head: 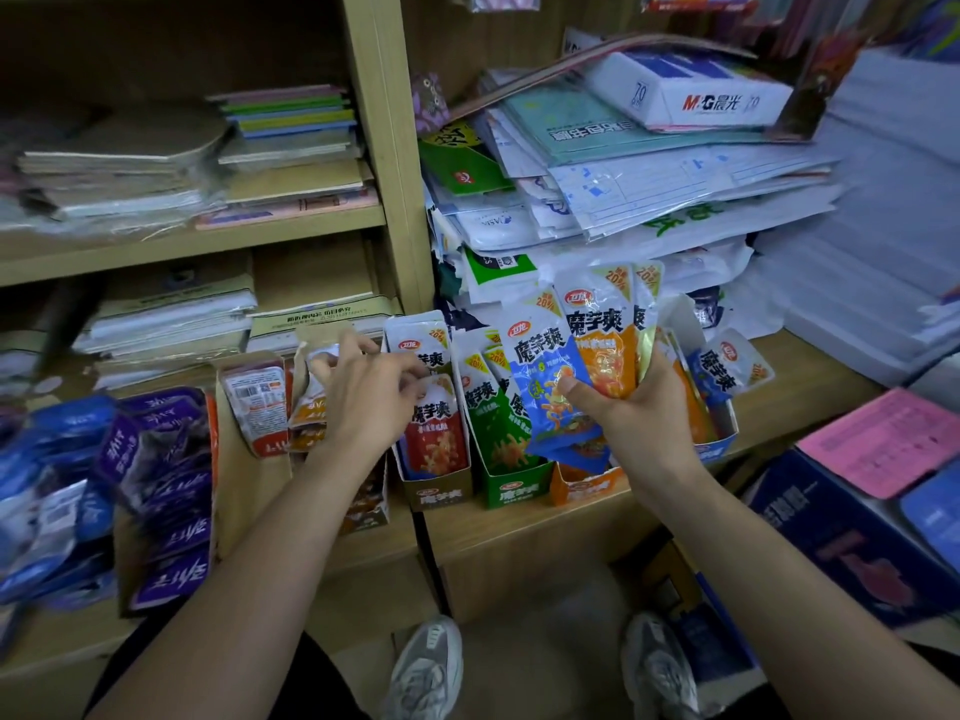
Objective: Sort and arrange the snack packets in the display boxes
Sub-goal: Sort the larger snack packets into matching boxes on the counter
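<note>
Head view. Right hand (618, 407) grips a fan of foil snack packets (576, 324), thumb pressed across the blue foil packet (540, 371) in front, with the orange foil packet (605, 345) behind. Long axes are upright. The orange cardboard display box (587, 484) sits directly below the fan, so the right hand is nearer.

Left hand (363, 394): fingers curled over packets beside the brown cardboard display box (439, 495); cannot tell whether they pinch one.

Legible: "卫龙", "魔芋爽", "20%". The white paper ream (696, 90) reads "M&G晨光 70".
</note>
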